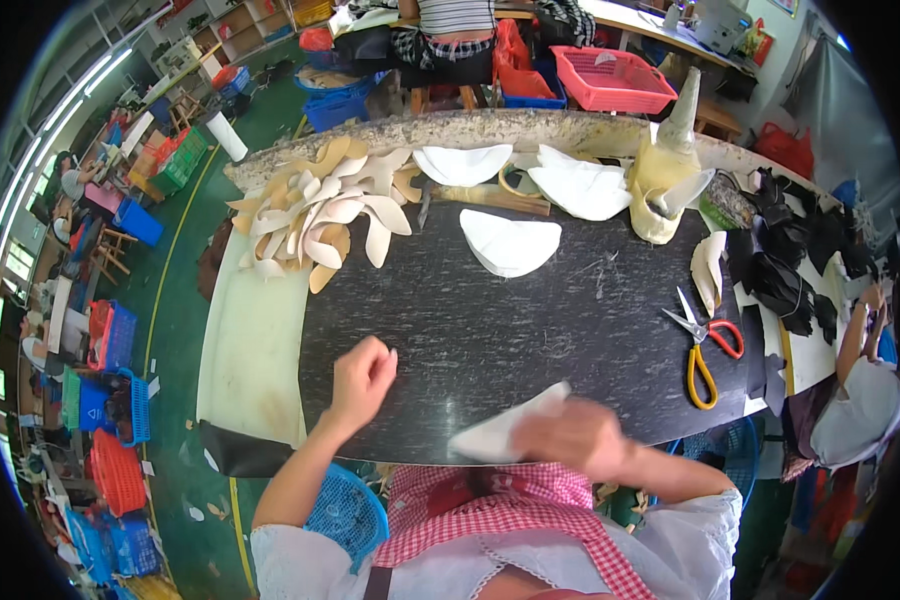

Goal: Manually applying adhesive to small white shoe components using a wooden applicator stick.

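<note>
My right hand (578, 438), blurred by motion, grips a white half-round fabric piece (505, 428) at the near edge of the black work mat (530, 320). Over the mat's near left part my left hand (362, 378) hovers, fingers curled loosely, holding nothing. A second white half-round piece (510, 243) lies flat at the far middle of the mat. Beyond it rest two stacks of similar white pieces (580, 188).
A heap of curved beige cut-outs (315, 215) fills the far left. Scissors with one yellow and one red handle (703, 345) lie at the right. A yellowish glue cone bottle (670, 170), black fabric scraps (785, 255), a red basket (613, 80) and a seated person (455, 30) are farther off.
</note>
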A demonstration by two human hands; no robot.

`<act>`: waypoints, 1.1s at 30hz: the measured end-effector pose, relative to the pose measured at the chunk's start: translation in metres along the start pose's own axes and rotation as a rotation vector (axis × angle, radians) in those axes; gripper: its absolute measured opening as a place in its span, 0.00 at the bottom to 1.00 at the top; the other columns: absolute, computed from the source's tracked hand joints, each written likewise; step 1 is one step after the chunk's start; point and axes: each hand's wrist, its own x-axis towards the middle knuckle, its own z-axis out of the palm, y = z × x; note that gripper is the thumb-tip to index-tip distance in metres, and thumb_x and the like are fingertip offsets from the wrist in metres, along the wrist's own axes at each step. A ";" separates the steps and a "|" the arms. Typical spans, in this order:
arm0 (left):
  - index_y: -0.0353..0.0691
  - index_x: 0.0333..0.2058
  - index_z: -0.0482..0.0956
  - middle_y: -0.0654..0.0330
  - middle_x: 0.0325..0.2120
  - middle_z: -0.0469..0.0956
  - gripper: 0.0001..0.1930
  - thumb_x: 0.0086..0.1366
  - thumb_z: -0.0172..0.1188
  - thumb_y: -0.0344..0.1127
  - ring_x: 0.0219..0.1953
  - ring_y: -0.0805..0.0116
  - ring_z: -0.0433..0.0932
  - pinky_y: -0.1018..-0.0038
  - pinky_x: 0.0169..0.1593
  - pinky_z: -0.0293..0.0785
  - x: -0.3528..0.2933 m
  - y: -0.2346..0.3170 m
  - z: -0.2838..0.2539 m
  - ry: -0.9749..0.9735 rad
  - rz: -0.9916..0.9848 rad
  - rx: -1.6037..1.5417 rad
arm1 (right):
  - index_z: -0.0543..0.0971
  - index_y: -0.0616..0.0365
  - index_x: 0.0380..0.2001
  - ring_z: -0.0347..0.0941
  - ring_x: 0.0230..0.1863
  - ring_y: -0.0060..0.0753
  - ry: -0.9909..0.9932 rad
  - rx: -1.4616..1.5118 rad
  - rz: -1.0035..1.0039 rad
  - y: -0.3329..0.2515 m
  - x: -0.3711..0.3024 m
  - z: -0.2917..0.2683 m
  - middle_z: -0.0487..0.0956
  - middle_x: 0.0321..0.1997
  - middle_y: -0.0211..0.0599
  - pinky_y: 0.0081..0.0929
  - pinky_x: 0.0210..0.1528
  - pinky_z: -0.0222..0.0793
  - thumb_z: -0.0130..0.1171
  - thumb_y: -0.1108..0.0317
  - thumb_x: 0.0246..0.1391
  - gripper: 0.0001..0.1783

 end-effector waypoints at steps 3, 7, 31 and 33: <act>0.35 0.17 0.64 0.56 0.12 0.62 0.18 0.63 0.60 0.30 0.13 0.67 0.61 0.70 0.20 0.58 -0.023 0.020 0.000 -0.022 -0.017 -0.015 | 0.82 0.51 0.39 0.78 0.46 0.40 0.516 -0.411 0.067 0.074 0.063 -0.055 0.82 0.43 0.35 0.41 0.49 0.73 0.63 0.71 0.42 0.16; 0.35 0.15 0.64 0.54 0.12 0.62 0.20 0.62 0.61 0.33 0.13 0.64 0.62 0.67 0.20 0.57 -0.030 0.042 0.018 -0.145 0.061 -0.166 | 0.76 0.62 0.49 0.65 0.61 0.50 0.297 -0.423 0.427 0.162 0.078 -0.059 0.70 0.60 0.47 0.40 0.60 0.64 0.63 0.72 0.48 0.22; 0.39 0.56 0.67 0.53 0.63 0.60 0.27 0.57 0.62 0.32 0.63 0.57 0.62 0.59 0.64 0.59 0.078 0.052 0.083 -0.213 0.602 0.048 | 0.83 0.62 0.38 0.76 0.41 0.27 0.246 0.514 0.570 0.160 0.106 0.005 0.82 0.40 0.35 0.25 0.46 0.70 0.60 0.78 0.50 0.10; 0.41 0.65 0.55 0.55 0.68 0.49 0.37 0.59 0.61 0.35 0.70 0.57 0.49 0.54 0.68 0.50 0.097 0.048 0.103 -0.144 0.640 0.151 | 0.82 0.64 0.39 0.76 0.41 0.27 0.237 0.609 0.674 0.181 0.094 0.012 0.81 0.39 0.35 0.24 0.45 0.69 0.59 0.78 0.50 0.11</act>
